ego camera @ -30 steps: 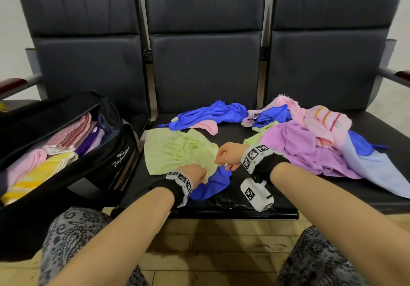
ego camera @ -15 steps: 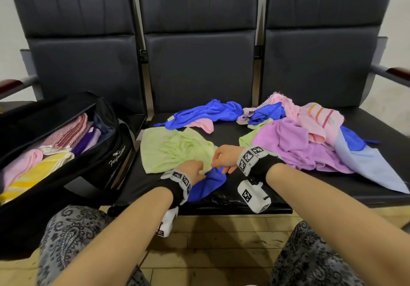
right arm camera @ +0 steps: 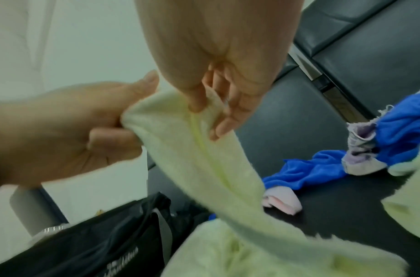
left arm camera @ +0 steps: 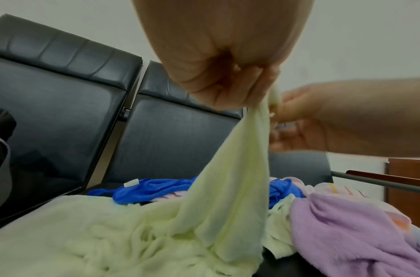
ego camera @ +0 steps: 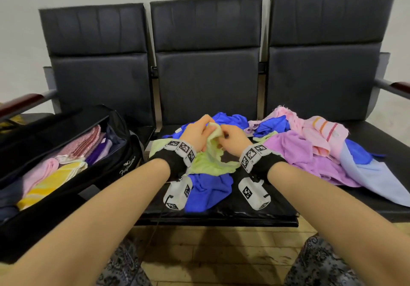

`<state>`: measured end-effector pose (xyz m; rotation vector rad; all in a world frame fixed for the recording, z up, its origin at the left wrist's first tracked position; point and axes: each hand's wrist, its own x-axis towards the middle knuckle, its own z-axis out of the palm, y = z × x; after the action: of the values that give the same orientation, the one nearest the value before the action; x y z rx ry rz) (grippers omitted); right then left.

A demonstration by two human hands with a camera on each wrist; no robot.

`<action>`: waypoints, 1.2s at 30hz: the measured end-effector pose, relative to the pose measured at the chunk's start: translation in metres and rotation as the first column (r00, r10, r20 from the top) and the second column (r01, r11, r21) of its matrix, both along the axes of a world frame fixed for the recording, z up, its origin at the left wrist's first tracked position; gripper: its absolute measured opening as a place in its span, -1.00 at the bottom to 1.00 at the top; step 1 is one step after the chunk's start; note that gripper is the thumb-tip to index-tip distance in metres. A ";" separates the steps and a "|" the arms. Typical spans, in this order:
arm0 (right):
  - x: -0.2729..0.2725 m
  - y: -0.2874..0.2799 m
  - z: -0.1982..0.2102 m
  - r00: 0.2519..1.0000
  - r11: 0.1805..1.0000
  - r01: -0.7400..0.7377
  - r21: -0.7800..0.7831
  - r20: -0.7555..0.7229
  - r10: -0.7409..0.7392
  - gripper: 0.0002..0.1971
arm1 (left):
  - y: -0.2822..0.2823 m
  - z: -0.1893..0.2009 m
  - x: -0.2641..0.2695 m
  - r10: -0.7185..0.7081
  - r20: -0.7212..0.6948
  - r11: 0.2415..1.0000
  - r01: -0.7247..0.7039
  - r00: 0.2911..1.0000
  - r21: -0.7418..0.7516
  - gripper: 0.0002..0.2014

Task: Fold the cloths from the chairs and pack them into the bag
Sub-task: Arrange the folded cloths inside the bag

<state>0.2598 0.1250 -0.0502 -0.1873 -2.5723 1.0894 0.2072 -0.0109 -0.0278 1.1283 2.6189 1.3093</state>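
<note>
A pale green cloth (ego camera: 210,163) hangs from both hands above the middle chair seat (ego camera: 255,210), its lower part still bunched on the seat. My left hand (ego camera: 197,133) grips its top edge, and my right hand (ego camera: 231,136) pinches the same edge right beside it. In the left wrist view the green cloth (left arm camera: 230,187) stretches down from the left hand (left arm camera: 230,82). In the right wrist view the right hand (right arm camera: 216,105) pinches the green cloth (right arm camera: 204,159) between thumb and fingers. The open black bag (ego camera: 115,170) stands on the left chair with folded cloths inside.
A blue cloth (ego camera: 210,190) lies under the green one at the seat's front. More blue and pink cloths lie at the back. A heap of purple (ego camera: 310,159), pink striped (ego camera: 326,132) and light blue (ego camera: 375,179) cloths covers the right chair.
Both hands have risen from the seat and come together, lifting the green cloth's edge up off the chair. The view has tilted upward.
</note>
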 end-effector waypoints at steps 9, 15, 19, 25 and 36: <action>-0.018 0.015 0.100 0.957 0.908 0.059 -0.415 -0.235 -0.170 -0.77 | -0.009 0.011 -0.019 0.318 -0.143 0.948 -0.310 0.937 0.072 -0.78; -0.017 0.021 0.157 0.937 0.886 0.031 -0.463 -0.295 -0.187 -0.68 | -0.006 0.020 -0.018 0.047 0.022 0.996 -0.049 0.999 0.073 -0.86; -0.016 0.020 0.181 0.909 0.915 0.088 -0.393 -0.344 -0.235 -0.78 | 0.007 0.005 -0.017 0.069 0.222 0.936 0.014 0.973 -0.351 -0.53; -0.023 0.027 0.204 0.893 0.898 0.076 -0.433 -0.371 -0.254 -0.75 | 0.025 -0.012 -0.012 0.182 0.169 0.850 -0.069 0.969 -0.522 -0.33; 0.002 0.025 0.213 0.872 0.838 0.029 -0.545 -0.395 -0.287 -0.81 | 0.051 -0.010 -0.018 0.161 0.372 0.978 -0.098 0.914 -0.183 -0.54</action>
<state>0.2621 0.1497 0.1632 -0.2373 -1.7568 1.5346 0.1890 0.0402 -0.0381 0.6069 2.4789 1.1675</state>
